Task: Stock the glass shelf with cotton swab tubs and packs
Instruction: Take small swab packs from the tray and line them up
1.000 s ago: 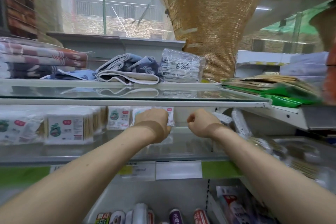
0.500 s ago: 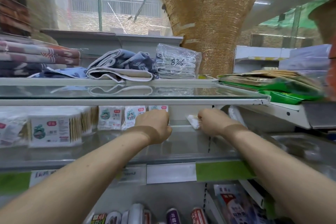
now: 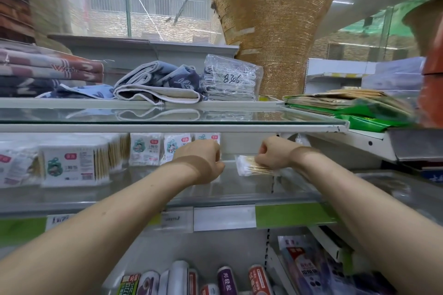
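Note:
Both arms reach into the middle glass shelf (image 3: 235,189). My right hand (image 3: 273,157) grips a clear pack of cotton swabs (image 3: 248,166) that lies flat on the glass, wooden sticks pointing right. My left hand (image 3: 203,158) is curled in front of a standing row of swab packs (image 3: 146,149); its fingers are hidden, so what it holds cannot be seen. Further left stands a larger swab pack (image 3: 72,167) with more packs behind it.
An upper glass shelf (image 3: 167,116) carries folded towels (image 3: 155,86), a plastic-wrapped bundle marked 8306 (image 3: 231,81) and green packs (image 3: 354,112) at right. Price-label strip (image 3: 225,218) runs along the shelf front. Tubes and packets (image 3: 225,280) fill the shelf below.
My right hand has drawn a swab pack from the shelf's right end toward the middle, and more of it shows now. My left hand has stayed by the standing packs.

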Demonstrator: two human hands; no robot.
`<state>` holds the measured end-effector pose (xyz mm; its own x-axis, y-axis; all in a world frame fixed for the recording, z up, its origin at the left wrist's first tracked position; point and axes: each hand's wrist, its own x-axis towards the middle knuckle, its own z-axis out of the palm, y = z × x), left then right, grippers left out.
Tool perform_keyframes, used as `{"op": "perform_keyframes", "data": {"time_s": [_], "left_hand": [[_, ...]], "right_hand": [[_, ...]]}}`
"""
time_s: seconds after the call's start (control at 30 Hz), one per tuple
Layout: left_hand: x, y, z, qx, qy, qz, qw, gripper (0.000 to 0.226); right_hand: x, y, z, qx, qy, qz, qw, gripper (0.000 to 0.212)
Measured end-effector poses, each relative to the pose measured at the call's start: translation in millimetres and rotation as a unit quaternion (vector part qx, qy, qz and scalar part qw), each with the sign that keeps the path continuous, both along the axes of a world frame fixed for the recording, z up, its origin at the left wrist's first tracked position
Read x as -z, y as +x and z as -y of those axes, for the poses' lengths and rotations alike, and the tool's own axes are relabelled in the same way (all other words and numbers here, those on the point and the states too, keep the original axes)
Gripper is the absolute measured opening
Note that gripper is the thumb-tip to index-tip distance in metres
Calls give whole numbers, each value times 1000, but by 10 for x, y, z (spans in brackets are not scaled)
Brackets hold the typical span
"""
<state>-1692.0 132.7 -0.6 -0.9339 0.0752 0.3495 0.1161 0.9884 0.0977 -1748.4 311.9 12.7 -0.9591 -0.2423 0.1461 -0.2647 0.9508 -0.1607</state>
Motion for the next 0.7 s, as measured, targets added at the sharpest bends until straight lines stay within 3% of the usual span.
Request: {"op": "perform_keyframes", "data": {"time_s": [0.17, 0.3, 0.4, 0.47, 0.53, 0.7], "left_hand": [[-14, 87, 22, -8, 21, 17, 1000, 24], [-46, 171, 38, -19, 32, 32, 999, 20], [-57, 226, 82, -24, 45, 44, 998, 21], [-73, 255, 135, -21, 83, 49, 995, 22], [-90, 269, 199, -15, 134, 48, 990, 23], [-24, 241, 358, 0, 319, 29, 947, 25]], "right_hand": [[-32, 194, -65, -29, -27, 71, 997, 63], [-53, 315, -20, -24, -59, 59, 996, 46], [-38, 386, 45, -25, -156, 57, 986, 34], [27, 412, 122, -27, -264, 72, 962, 30], [115, 416, 241, -36, -390, 89, 916, 25], [205, 481, 658, -52, -552, 122, 823, 9]]}}
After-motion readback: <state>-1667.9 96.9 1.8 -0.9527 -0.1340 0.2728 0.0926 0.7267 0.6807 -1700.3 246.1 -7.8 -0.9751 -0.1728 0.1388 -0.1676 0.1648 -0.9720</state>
